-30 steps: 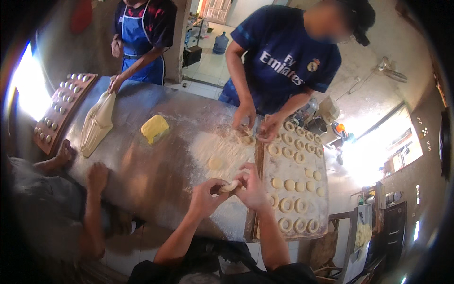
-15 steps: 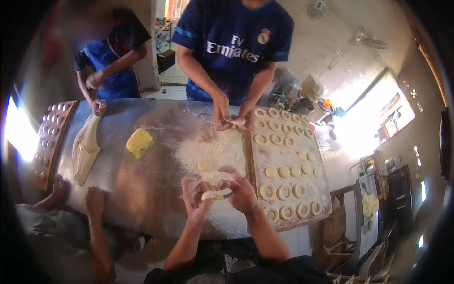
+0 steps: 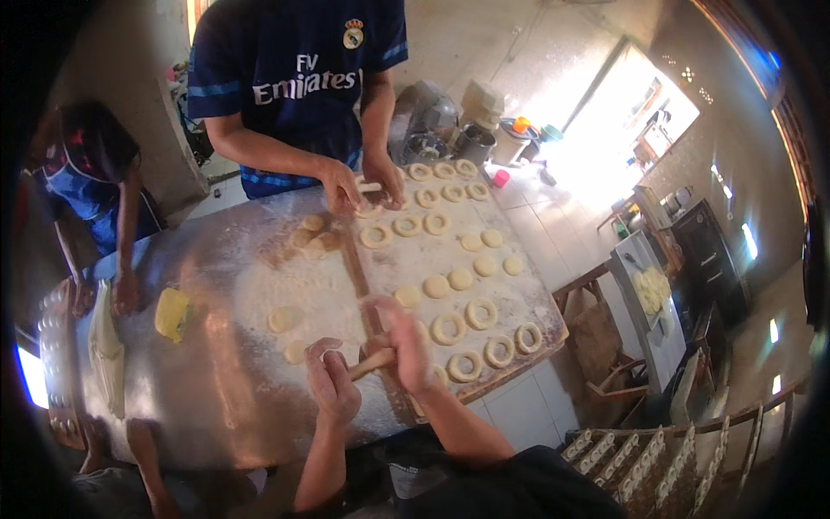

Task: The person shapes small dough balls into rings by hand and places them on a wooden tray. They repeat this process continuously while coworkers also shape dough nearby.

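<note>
A pale piece of dough (image 3: 372, 363), seen edge-on so that I cannot tell if it is a full ring, hangs between my hands above the table. My left hand (image 3: 334, 382) is curled with its fingers at the dough's left end. My right hand (image 3: 405, 350), partly smeared by motion, holds its other end beside the board's edge. Flat dough discs (image 3: 280, 320) lie on the floured tabletop near my left hand. To the right, a floured board (image 3: 510, 333) carries dough rings (image 3: 482, 313) and a slanting row of dough discs (image 3: 461, 279).
Across the table, a co-worker's hands (image 3: 367, 186) hold a dough ring over the board. A yellow block (image 3: 173, 315) and a long dough strip (image 3: 106, 350) lie on the metal table (image 3: 203, 372) at left, with other people's hands nearby. A slatted rack (image 3: 640, 467) stands lower right.
My view has turned right. My hands have carried the dough toward the board's edge. The co-worker's hands have moved over the board, and another person's hands are both at the dough strip.
</note>
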A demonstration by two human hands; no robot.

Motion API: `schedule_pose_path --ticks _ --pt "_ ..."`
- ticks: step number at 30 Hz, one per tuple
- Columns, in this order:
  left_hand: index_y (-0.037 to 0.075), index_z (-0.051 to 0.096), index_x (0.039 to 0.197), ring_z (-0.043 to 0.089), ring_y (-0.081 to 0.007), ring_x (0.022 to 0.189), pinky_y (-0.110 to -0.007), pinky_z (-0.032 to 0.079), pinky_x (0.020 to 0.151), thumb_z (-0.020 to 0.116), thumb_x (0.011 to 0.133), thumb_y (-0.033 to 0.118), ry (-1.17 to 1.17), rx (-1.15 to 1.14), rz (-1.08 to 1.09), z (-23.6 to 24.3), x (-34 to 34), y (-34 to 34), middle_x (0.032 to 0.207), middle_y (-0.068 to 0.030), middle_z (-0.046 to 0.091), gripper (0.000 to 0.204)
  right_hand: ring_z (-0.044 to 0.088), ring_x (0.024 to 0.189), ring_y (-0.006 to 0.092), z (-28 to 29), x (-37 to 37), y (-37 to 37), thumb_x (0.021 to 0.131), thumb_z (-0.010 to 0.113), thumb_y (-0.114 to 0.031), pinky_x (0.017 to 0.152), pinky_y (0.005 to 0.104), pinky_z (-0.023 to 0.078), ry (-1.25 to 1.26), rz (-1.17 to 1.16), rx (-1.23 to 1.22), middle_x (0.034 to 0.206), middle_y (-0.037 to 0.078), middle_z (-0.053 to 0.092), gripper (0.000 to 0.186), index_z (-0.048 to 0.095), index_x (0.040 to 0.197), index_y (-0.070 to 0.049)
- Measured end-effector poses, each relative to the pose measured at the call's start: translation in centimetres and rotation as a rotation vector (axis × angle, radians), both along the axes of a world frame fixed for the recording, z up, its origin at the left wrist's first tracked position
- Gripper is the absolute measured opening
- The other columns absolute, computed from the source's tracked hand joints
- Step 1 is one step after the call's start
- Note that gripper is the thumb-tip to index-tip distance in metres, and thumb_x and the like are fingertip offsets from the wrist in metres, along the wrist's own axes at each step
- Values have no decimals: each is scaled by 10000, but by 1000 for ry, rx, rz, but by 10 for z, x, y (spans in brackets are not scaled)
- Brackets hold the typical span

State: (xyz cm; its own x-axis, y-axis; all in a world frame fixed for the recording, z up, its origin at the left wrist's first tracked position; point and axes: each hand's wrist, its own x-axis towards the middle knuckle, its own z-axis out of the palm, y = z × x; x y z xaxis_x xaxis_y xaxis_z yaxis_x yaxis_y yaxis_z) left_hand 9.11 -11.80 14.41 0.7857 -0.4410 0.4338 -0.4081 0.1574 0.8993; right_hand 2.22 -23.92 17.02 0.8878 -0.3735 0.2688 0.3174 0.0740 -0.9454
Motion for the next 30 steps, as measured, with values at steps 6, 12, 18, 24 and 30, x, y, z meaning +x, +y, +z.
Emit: schedule_pose_path --ticks 6,12,18,24,30 --pt "-12 483 1175 587 -251 704 -330 484 633 408 991 21 -224 136 -78 -3 -45 -70 1056 -190 564 201 503 555 207 -8 -74 -44 971 435 -562 595 349 422 -132 -50 385 618 76 520 729 231 1480 -82" --pt "31 479 1245 639 -298 640 -394 498 590 451 974 17 -7 306 -330 27 -124 -159 985 -188 645 273 614 648 283 -19 -158 -122 996 371 -535 669 380 471 -325 -74 427 693 146 614 627 281 1440 -102" --pt "101 459 1292 638 -354 631 -455 488 602 421 1019 141 -82 462 -481 20 -205 -237 770 -178 624 279 584 611 207 -33 -240 -179 1024 357 -420 598 299 486 55 -470 -45 691 98 598 501 315 1428 -127" --pt "86 432 1309 656 -472 873 -510 510 732 406 1033 235 42 528 -615 6 -263 -289 909 -277 667 315 608 970 201 -35 -315 -226 995 524 -198 898 330 469 160 -470 147 1066 143 625 527 313 1467 -96" --pt "50 411 1359 569 -485 1090 -506 464 912 384 1040 314 -165 721 -570 -5 -278 -349 1205 -291 563 415 588 1118 317 -51 -330 -264 961 594 -276 967 404 445 600 -946 12 1258 233 560 632 301 1481 -70"
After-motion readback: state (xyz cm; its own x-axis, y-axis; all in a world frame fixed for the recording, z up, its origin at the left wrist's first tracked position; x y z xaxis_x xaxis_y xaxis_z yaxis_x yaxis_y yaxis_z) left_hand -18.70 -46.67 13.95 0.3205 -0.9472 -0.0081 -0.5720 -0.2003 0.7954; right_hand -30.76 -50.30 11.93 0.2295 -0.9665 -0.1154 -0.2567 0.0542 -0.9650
